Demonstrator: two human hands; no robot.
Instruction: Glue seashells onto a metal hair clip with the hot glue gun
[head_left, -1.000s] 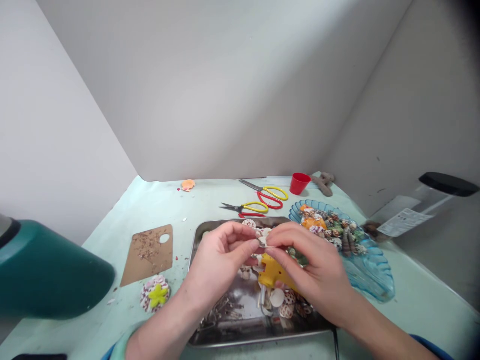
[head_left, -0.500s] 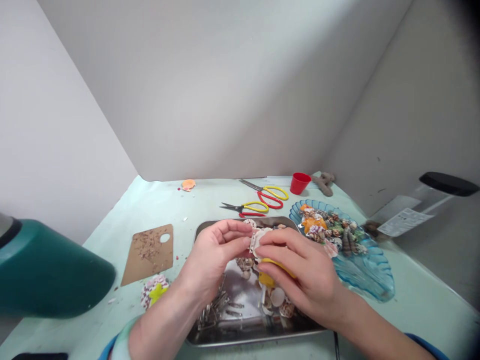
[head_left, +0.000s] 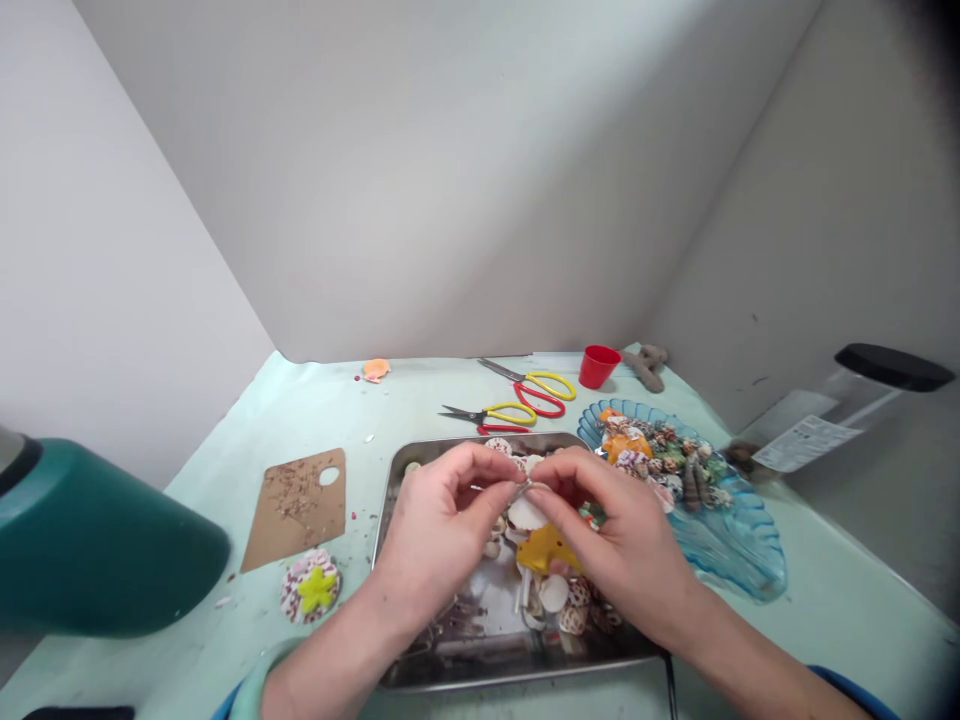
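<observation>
My left hand (head_left: 457, 505) and my right hand (head_left: 604, 525) meet over a metal tray (head_left: 495, 640). Thumb and fingers of both are pinched together on a small pale piece (head_left: 527, 485), mostly hidden by the fingertips; its kind is unclear. Just below the fingertips shows a white shell (head_left: 527, 514). In the tray under my right hand are a yellow starfish-like piece (head_left: 546, 550), a round white shell (head_left: 554, 594) and several brown-speckled shells (head_left: 574, 618). Slim metal clips (head_left: 459, 615) lie in the tray below my left hand, partly blurred.
A blue dish (head_left: 750, 565) of shells stands right of the tray. Behind lie two pairs of scissors (head_left: 551, 385) and a red cup (head_left: 598, 368). At left are brown cardboard (head_left: 289, 515), a speckled shell disc with a green star (head_left: 315, 588) and a large green object (head_left: 112, 540).
My right hand has shifted from over the yellow piece, which now shows more fully. Both hands' fingertips have come together, and the white scalloped piece between them is mostly covered.
</observation>
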